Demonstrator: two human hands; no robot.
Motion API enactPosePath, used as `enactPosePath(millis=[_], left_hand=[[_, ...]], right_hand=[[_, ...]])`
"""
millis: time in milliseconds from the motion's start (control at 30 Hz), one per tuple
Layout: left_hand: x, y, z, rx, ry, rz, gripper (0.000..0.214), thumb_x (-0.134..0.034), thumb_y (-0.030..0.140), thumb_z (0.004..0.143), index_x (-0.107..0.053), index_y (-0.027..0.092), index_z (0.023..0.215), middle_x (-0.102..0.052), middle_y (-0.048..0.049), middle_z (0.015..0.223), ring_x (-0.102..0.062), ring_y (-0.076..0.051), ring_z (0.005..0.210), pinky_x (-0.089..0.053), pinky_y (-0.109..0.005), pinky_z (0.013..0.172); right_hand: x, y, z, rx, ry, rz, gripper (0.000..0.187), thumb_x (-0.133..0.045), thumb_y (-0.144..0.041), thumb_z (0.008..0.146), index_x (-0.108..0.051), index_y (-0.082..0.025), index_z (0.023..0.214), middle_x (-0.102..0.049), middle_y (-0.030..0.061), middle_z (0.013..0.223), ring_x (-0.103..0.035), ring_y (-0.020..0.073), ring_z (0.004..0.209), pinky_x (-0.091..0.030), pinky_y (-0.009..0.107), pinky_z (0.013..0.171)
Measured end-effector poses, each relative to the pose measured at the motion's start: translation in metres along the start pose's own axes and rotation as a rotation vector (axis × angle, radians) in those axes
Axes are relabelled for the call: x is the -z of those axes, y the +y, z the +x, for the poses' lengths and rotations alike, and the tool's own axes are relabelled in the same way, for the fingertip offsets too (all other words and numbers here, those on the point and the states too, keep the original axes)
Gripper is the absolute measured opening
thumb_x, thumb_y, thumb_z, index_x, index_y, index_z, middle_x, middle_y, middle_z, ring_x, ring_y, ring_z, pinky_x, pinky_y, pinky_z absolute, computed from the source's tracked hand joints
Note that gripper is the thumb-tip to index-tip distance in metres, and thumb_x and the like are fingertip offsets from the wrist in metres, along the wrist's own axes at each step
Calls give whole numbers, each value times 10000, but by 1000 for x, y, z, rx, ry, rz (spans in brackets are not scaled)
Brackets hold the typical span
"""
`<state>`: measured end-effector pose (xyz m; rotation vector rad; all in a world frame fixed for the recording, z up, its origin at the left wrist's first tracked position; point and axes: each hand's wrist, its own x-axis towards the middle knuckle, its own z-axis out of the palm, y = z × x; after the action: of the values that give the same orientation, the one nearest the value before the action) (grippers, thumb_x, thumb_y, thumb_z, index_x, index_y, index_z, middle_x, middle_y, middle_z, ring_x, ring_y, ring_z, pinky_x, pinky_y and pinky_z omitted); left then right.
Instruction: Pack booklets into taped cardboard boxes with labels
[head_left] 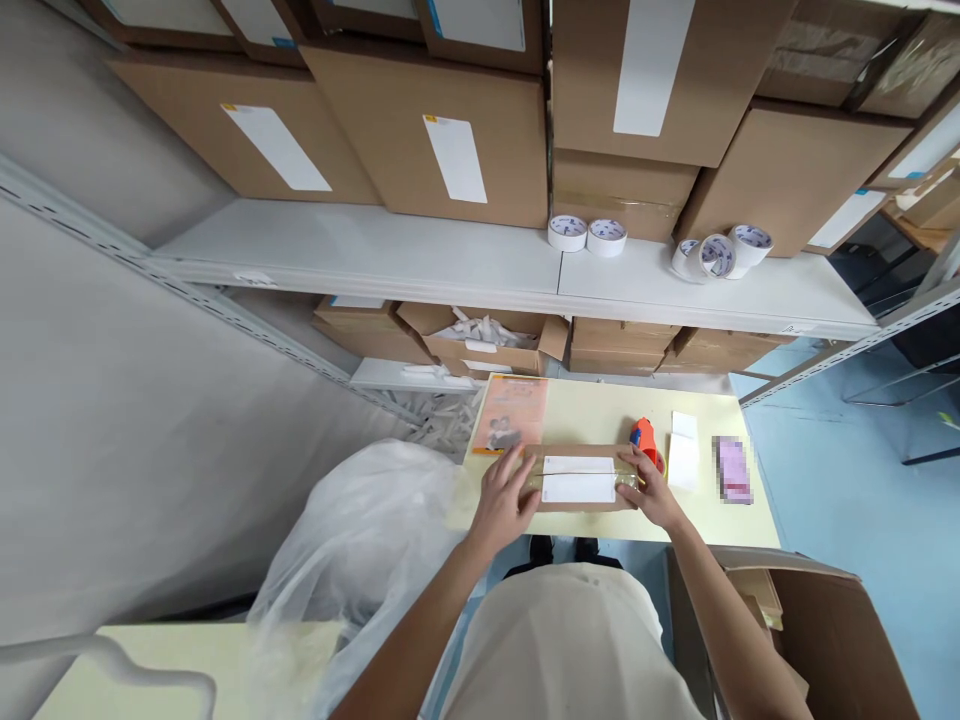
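Observation:
A small cardboard box (579, 506) with a white label and clear tape across it sits at the front of the pale yellow table (592, 410). My left hand (504, 500) grips its left end, fingers on the top and thumb at the near side. Around the right end, my right hand (649, 488) holds the box in the same way. Just behind my right hand lies an orange tape dispenser (645, 437), partly covered by the fingers. White paper slips (683, 452) rest to the right of it.
A pink printed sheet (511, 412) lies at the table's back left. Tape rolls (606, 238) and large cartons (465, 140) fill the shelf (375, 240) ahead. A clear plastic bag (375, 540) bulges at left. An open carton (832, 620) with flattened cardboard stands at lower right.

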<state>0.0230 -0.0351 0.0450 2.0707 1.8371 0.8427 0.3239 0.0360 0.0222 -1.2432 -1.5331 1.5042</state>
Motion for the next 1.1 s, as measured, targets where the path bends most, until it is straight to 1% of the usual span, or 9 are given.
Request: enactPosePath(millis=[133, 267, 333, 433, 567, 700, 867, 1000, 1100], left_hand=[[0, 21, 14, -149, -240, 173, 745, -632, 485, 782, -428, 194, 1437, -352, -171, 1544, -267, -378, 1439, -185, -584, 1144], [-11, 34, 25, -181, -333, 234, 973, -678, 576, 707, -304, 161, 1504, -322, -194, 1552, -268, -378, 1440, -125, -579, 1163], [-16, 36, 26, -161, -327, 262, 967, -670, 574, 720, -297, 154, 1507, -343, -198, 1541, -297, -371, 1429, -124, -573, 1167], [-19, 34, 26, -147, -312, 289, 944, -658, 580, 733, -317, 145, 1498, -365, -198, 1529, -325, -371, 1415, -135, -572, 1166], [-19, 31, 26, -118, -270, 315, 912, -623, 604, 757, -340, 139, 1489, -380, -208, 1518, -344, -377, 1402, -148, -573, 1162], [-21, 32, 29, -57, -245, 335, 888, -602, 610, 773, -361, 126, 1476, -385, -224, 1510, -348, -394, 1396, -165, -596, 1146], [-29, 42, 35, 78, -178, 363, 877, -560, 625, 795, -370, 90, 1464, -394, -259, 1492, -349, -423, 1387, -175, -627, 1128], [-37, 52, 41, 153, -159, 400, 890, -537, 617, 817, -331, 52, 1472, -360, -291, 1498, -329, -431, 1392, -169, -651, 1111], [-36, 54, 44, 152, -166, 395, 893, -592, 603, 785, -342, 94, 1475, -359, -269, 1509, -321, -431, 1397, -159, -646, 1116]], right_hand=[[-4, -1, -1, 5, -12, -5, 577, -712, -550, 758, -582, -323, 1272, -328, 96, 1554, -142, 291, 1492, -298, 535, 1146], [-6, -1, -3, 66, -18, -17, 608, -682, -581, 777, -578, -293, 1303, -391, 96, 1530, -150, 295, 1490, -219, 545, 1177], [-3, 3, -3, 61, 16, 14, 632, -649, -604, 794, -546, -301, 1340, -413, 80, 1521, -203, 288, 1479, -245, 531, 1172], [7, 15, -2, -31, 219, 81, 642, -576, -634, 824, -510, -289, 1362, -479, 97, 1469, -433, 293, 1365, -370, 509, 1106], [21, 37, 9, -156, 428, -58, 535, -546, -601, 823, -613, -197, 1168, -655, 147, 1204, -648, 302, 1067, -505, 502, 944], [21, 54, 29, -180, 341, -360, 396, -570, -429, 812, -597, -194, 1129, -683, 128, 1078, -652, 290, 1017, -496, 497, 939], [10, 64, 47, -341, 238, -581, 633, -644, -309, 786, -435, -172, 1367, -682, 163, 1073, -636, 348, 1063, -416, 520, 985], [4, 69, 58, -438, 218, -575, 845, -658, -339, 804, -230, -157, 1509, -689, 203, 1037, -648, 379, 1036, -411, 506, 939], [7, 70, 60, -341, 273, -520, 798, -637, -278, 795, -275, -182, 1500, -706, 166, 937, -668, 346, 959, -414, 493, 921]])
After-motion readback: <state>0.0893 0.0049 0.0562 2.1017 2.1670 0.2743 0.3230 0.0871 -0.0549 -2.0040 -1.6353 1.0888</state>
